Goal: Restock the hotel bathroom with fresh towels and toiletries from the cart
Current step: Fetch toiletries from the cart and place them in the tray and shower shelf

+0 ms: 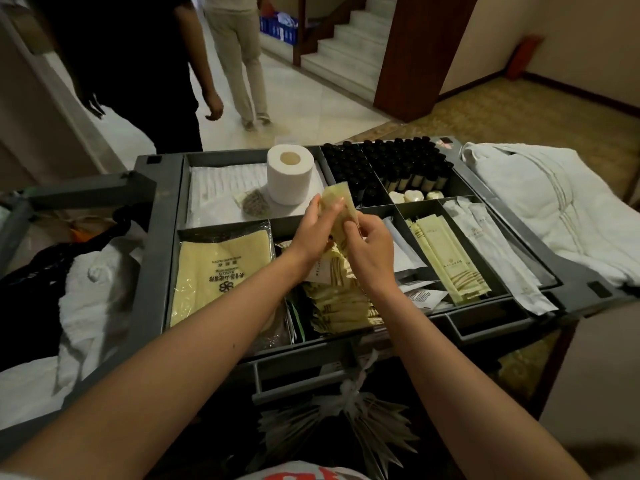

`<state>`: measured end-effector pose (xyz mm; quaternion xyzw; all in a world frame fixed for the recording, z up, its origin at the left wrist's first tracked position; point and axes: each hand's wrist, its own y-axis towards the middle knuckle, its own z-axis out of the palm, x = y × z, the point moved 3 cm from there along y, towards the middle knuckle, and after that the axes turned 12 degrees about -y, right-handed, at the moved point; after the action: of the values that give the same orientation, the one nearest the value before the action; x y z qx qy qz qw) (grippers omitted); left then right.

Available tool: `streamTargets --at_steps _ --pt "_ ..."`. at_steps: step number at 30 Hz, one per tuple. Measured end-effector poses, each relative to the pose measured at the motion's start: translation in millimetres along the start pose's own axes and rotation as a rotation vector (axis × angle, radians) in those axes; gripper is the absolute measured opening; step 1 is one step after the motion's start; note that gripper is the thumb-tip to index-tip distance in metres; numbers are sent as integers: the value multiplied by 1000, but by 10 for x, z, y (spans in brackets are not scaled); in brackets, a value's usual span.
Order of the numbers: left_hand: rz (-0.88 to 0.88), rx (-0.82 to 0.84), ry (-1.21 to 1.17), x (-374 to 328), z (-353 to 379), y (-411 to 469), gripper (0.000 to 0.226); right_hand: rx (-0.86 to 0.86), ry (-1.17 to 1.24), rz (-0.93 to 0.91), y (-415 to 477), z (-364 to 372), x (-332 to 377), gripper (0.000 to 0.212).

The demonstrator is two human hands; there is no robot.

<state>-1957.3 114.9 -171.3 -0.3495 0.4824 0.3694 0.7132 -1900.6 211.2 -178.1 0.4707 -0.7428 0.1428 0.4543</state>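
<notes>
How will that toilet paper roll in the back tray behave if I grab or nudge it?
The toilet paper roll probably feels light and squashes slightly when gripped, being soft wound paper. It stands on end on white packets, so a nudge might tip it; on its side it would likely roll.

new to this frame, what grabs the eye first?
Dead centre, the left hand and right hand pinch a small bunch of pale yellow packets above the cart tray. Behind them a white toilet roll stands on end in the far left compartment, next to a dense block of black-capped bottles. Folded white towels lie at the cart's right end.
</notes>
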Motion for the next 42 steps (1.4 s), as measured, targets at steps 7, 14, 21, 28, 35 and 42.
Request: streamTargets --at_steps 7,14,21,28,35,42 --pt "-124 -13 -38 27 271 12 36 163 62 -34 -78 -200 -46 17" --pt "-41 -110 -39 1 207 42 36 203 287 45 -52 -405 15 24" --pt "-64 -163 -187 37 230 54 35 -53 75 165 31 -433 -144 33" --pt "-29 -273 -163 19 -24 58 17 115 77 208 64 -165 -135 32" --pt "101 -451 -76 -90 -383 133 26 173 -140 159 160 61 -41 43" --pt "22 -374 -107 -110 -483 98 42 290 -340 49 156 295 -5 39"
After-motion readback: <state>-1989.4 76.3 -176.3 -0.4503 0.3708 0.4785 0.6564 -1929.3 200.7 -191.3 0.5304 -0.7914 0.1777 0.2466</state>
